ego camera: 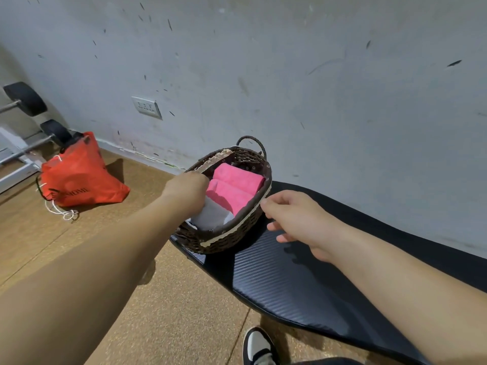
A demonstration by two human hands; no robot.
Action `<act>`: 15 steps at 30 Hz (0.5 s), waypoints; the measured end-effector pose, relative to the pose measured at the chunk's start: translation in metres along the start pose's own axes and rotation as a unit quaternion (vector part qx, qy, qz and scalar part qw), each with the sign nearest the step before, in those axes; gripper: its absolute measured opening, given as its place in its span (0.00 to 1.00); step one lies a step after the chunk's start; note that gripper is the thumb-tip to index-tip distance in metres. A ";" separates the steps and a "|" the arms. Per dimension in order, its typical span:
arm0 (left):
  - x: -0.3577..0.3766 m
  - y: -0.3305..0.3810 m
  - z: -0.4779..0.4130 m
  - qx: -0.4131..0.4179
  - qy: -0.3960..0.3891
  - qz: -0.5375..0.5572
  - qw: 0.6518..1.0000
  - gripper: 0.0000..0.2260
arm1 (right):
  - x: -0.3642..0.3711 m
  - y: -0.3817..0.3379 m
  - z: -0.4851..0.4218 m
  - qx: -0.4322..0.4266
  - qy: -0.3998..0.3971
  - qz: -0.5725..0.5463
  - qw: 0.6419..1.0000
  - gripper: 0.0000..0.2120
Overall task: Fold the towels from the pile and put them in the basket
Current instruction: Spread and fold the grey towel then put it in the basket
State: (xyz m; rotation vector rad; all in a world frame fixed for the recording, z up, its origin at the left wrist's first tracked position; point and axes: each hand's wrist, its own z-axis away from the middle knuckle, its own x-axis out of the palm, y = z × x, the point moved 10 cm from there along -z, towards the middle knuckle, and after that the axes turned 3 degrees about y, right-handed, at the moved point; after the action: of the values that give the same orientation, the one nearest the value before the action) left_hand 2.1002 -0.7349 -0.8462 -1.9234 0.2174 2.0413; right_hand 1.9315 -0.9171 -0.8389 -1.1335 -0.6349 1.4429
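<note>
A dark wicker basket (232,234) with a pale rim stands on the left end of a black bench (284,280). Two folded pink towels (232,187) lie side by side inside it. A folded grey towel (214,216) sits at the near end. My left hand (188,192) reaches into the basket with its fingers down on the grey towel; the fingertips are hidden. My right hand (297,219) hovers just right of the basket rim, fingers loosely curled and apart, holding nothing.
A red drawstring bag (81,175) lies on the cork-coloured floor at the left. Barbells (26,100) rest on a rack behind it. A scuffed grey wall with a power socket (146,107) runs behind the bench. My shoe (259,346) shows at the bottom.
</note>
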 end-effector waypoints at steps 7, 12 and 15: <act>0.037 -0.001 -0.004 -0.036 -0.112 0.104 0.988 0.31 | -0.001 0.003 -0.002 -0.009 0.007 -0.008 1.000 0.08; 0.035 0.001 0.001 -0.052 -0.114 0.123 0.984 0.31 | -0.012 0.004 0.005 -0.011 0.014 -0.013 1.000 0.07; 0.022 -0.001 0.007 -0.062 -0.095 0.215 0.970 0.28 | -0.025 0.005 0.016 -0.015 0.017 -0.011 1.000 0.07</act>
State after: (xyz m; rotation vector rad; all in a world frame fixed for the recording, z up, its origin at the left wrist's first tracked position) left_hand 2.0926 -0.7291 -0.8673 -1.8576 0.5086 2.5571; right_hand 1.9129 -0.9387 -0.8299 -1.1678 -0.6446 1.3959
